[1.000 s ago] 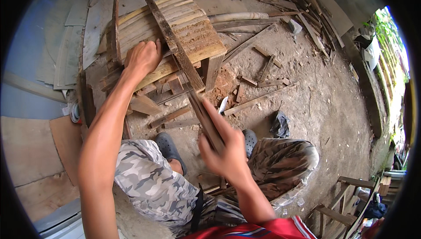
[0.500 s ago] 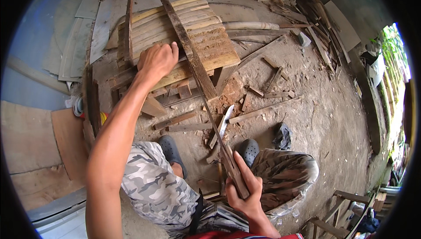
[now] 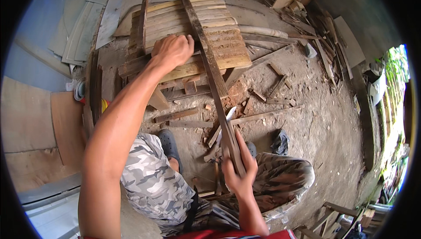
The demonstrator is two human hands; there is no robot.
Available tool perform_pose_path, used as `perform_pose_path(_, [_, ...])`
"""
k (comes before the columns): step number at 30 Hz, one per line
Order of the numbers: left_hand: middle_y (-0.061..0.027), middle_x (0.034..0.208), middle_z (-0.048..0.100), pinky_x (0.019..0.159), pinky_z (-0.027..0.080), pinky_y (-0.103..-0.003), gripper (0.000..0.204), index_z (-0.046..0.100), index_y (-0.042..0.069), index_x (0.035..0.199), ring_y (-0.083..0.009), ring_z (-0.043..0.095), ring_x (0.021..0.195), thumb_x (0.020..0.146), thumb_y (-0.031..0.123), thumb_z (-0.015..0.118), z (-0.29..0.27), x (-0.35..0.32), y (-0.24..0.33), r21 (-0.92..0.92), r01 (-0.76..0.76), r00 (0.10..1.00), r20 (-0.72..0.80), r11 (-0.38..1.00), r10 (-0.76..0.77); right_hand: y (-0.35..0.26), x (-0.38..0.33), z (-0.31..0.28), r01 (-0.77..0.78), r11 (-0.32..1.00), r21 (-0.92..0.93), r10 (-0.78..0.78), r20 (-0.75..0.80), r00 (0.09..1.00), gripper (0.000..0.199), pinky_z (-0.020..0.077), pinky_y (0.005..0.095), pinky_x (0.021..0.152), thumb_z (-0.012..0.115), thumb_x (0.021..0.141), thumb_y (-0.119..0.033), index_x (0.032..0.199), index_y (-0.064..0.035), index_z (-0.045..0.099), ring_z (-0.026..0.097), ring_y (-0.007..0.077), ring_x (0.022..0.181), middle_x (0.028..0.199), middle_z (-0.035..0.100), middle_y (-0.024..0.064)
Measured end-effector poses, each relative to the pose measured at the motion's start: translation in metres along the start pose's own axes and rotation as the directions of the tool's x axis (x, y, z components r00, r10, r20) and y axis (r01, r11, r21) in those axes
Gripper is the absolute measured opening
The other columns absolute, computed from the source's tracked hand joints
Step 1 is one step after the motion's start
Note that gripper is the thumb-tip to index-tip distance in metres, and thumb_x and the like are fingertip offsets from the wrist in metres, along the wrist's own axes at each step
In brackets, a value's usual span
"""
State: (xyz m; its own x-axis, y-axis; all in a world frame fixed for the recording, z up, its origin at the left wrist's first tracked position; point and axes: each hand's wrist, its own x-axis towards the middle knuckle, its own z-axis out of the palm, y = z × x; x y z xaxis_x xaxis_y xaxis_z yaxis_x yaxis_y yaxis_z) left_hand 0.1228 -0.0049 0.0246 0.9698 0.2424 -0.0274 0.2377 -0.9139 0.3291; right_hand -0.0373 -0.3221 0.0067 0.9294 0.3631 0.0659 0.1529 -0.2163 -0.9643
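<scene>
Firmly, the right hand [image 3: 242, 176] grips a handle [image 3: 235, 152]; the left hand [image 3: 172, 49], grip hidden, rests beside a slat [image 3: 203, 41].

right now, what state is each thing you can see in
Wooden-handled tool, held in the right hand
Right hand, closed
Left hand, fingers curled
Dark plank, across the slatted bench, near end overhanging
Slatted bench, partly under sawdust
Black plastic bag, crumpled
Wood offcuts, scattered
Left clog, worn

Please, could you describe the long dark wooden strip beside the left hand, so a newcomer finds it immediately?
Start at the slatted wooden bench. Just right of the left hand, a long dark strip crosses the slats. Unlike the dark piece at the bench's left, it juts past the near edge.
</scene>
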Motion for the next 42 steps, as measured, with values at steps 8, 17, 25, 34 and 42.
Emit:
perform_pose_path(8, [-0.0003, 0.046, 0.044, 0.035, 0.039, -0.030, 0.041, 0.057, 0.002, 0.072, -0.0132, 0.036, 0.036, 0.105, 0.013, 0.034, 0.020, 0.002, -0.025, 0.144, -0.188, 0.906, -0.357, 0.971, 0.228, -0.019, 0.052, 0.017, 0.127, 0.991, -0.048, -0.126, 0.031, 0.992, 0.065, 0.0547, 0.0293, 0.082, 0.058, 0.080, 0.001, 0.145, -0.0007, 0.050, 0.072, 0.0160, 0.094, 0.119, 0.070, 0.0223])
perform_pose_path(17, [-0.0003, 0.045, 0.044, 0.037, 0.040, -0.032, 0.053, 0.053, 0.008, 0.056, -0.0144, 0.036, 0.035, 0.105, 0.016, 0.036, 0.000, -0.007, -0.001, 0.026, 0.093, 0.992, -0.092, 0.995, -0.091, -0.045, 0.038, 0.002, -0.031, 0.999, -0.022, 0.033, 0.091, 0.995, 0.064, 0.0531, 0.0281, 0.086, 0.058, 0.081, 0.002, 0.144, 0.0032, 0.048, 0.070, 0.0150, 0.100, 0.119, 0.070, 0.0215])
perform_pose_path(25, [-0.0035, 0.060, 0.044, 0.048, 0.043, -0.035, 0.041, 0.050, 0.004, 0.069, -0.0167, 0.041, 0.051, 0.105, 0.020, 0.041, 0.008, -0.007, -0.010, 0.056, 0.003, 0.998, -0.065, 0.998, 0.001, -0.051, 0.035, -0.005, 0.019, 0.998, -0.057, -0.015, 0.065, 0.998, 0.063, 0.0528, 0.0278, 0.087, 0.056, 0.081, 0.003, 0.143, 0.0048, 0.049, 0.070, 0.0191, 0.105, 0.124, 0.068, 0.0236])
perform_pose_path(34, [-0.0245, 0.069, 0.064, 0.066, 0.051, -0.051, 0.055, 0.063, -0.004, 0.071, -0.0374, 0.062, 0.063, 0.105, 0.030, 0.035, 0.009, 0.004, -0.004, 0.005, 0.176, 0.984, -0.035, 0.984, -0.176, -0.036, 0.085, 0.018, 0.206, 0.973, -0.103, -0.202, 0.047, 0.978, 0.059, 0.0501, 0.0302, 0.093, 0.057, 0.085, -0.002, 0.143, 0.0019, 0.051, 0.065, 0.0162, 0.109, 0.122, 0.069, 0.0181])
perform_pose_path(42, [0.0020, 0.040, 0.040, 0.037, 0.044, -0.035, 0.058, 0.056, 0.010, 0.055, -0.0153, 0.035, 0.030, 0.107, 0.026, 0.035, 0.012, 0.002, -0.013, -0.063, 0.014, 0.997, -0.077, 0.998, -0.019, -0.056, -0.020, -0.026, -0.016, 0.996, -0.086, 0.022, 0.071, 0.997, 0.065, 0.0542, 0.0253, 0.078, 0.055, 0.081, 0.005, 0.146, 0.0038, 0.046, 0.069, 0.0123, 0.085, 0.112, 0.073, 0.0167])
